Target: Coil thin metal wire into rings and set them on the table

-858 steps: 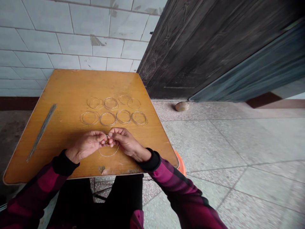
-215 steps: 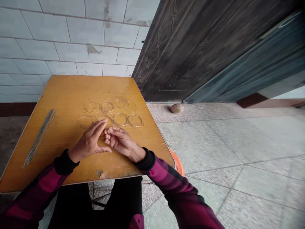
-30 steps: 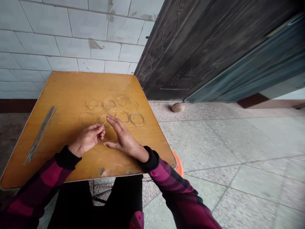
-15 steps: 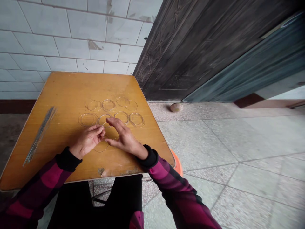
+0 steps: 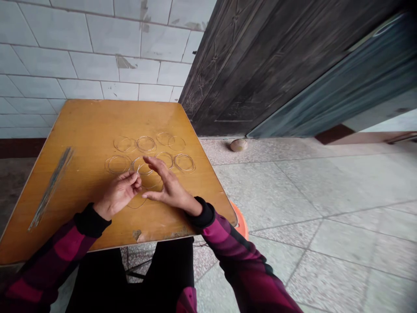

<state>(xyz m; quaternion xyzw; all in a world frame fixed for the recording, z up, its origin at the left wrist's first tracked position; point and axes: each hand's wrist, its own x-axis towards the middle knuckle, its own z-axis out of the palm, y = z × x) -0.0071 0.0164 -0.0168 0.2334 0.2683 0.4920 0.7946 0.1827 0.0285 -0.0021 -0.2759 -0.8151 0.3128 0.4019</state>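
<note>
While your left hand [image 5: 121, 192] pinches a thin wire [image 5: 139, 169] over the counter [image 5: 107, 118], near the wire rings [image 5: 175, 162], your right hand [image 5: 169, 187] curves beside it, thumb and fingers parted. Working the wire appears underway; any next grip would likely call for a light pinch.

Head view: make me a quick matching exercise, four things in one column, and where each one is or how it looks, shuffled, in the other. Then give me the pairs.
Things
1. Left hand
2. Right hand
3. Grey bundle
4. Tiled wall

Places and states
A. Lying at the left of the table
B. Thumb and fingers spread apart
C. White, behind the table
D. Pinching a thin wire

Pairs: 1-D, 2-B, 3-A, 4-C
</note>
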